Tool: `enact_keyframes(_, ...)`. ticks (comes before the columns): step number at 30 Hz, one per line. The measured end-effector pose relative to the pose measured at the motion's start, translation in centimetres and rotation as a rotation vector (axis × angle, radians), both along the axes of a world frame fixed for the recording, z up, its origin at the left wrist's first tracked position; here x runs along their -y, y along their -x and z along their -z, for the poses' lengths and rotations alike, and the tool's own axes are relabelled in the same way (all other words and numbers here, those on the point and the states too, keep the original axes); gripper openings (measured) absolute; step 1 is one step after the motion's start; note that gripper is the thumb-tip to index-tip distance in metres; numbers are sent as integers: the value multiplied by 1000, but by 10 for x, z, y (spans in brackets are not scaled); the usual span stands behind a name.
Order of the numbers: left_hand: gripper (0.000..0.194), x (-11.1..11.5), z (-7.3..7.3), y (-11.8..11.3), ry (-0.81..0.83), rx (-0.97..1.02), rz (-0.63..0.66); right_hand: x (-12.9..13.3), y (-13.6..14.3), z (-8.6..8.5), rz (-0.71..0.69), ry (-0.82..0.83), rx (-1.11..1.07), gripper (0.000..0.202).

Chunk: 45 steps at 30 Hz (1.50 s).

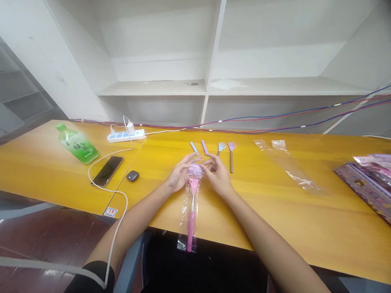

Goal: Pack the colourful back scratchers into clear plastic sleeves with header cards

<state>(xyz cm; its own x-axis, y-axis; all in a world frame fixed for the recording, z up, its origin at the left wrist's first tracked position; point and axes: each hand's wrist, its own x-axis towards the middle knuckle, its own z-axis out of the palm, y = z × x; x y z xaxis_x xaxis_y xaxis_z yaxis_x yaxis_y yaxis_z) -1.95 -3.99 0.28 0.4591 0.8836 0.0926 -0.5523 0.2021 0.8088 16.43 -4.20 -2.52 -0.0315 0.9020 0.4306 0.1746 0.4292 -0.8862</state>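
Observation:
A pink back scratcher [191, 222] lies inside a clear plastic bag [184, 211], its claw toward the shelves and its handle over the table's front edge. At the bag's purple printed top, my left hand [180, 175] grips the left side, some fingers stretched over it. My right hand [218, 173] pinches the same top from the right with bent fingers. Just beyond my hands lie a blue handle [194, 147] and a purple handle [204, 146]. A blue scratcher head [221, 146], partly hidden by my right hand, lies beside a purple scratcher head [232, 147] on a metal rod.
Emptied clear bags [290, 168] lie to the right, with a stack of purple packages [375, 186] at the far right. Leftward are a green bottle [79, 145], a phone [107, 171], a small black device [132, 175] and a power strip [126, 135]. A white cable [119, 192] crosses my left arm.

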Motion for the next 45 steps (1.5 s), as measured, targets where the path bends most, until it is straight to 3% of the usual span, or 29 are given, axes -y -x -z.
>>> enact_keyframes(2,80,1,3,-1,-36,-68,-52,-1,0,-1,23,17,-40,48)
enact_keyframes(4,88,1,9,-2,-53,-147,-37,-1,-3,-2,62,-11,2,41)
enact_keyframes(7,71,-2,21,-5,-46,-269,32,-2,-7,-5,82,-83,136,26)
enact_keyframes(11,58,-7,32,-9,-47,-268,-77,-1,-8,-8,-12,-156,202,29)
enact_keyframes(21,51,-5,30,-11,-42,-221,-126,0,-9,-6,-26,-318,300,37)
enact_keyframes(27,44,-4,25,-12,-23,-188,-168,-2,-14,-4,-17,-363,366,30)
enact_keyframes(32,44,-6,26,-10,-54,-245,-184,1,-11,-8,-51,-281,324,26)
enact_keyframes(36,51,-9,29,-7,-121,-326,-193,4,-4,-9,-98,-60,85,7)
enact_keyframes(38,51,-11,30,-6,-141,-357,-208,5,-1,-9,-83,34,-13,22)
enact_keyframes(41,50,-13,32,-5,-172,-400,-218,6,2,-7,-60,118,16,41)
enact_keyframes(45,51,-12,34,-6,-169,-416,-169,2,3,1,-55,154,141,43)
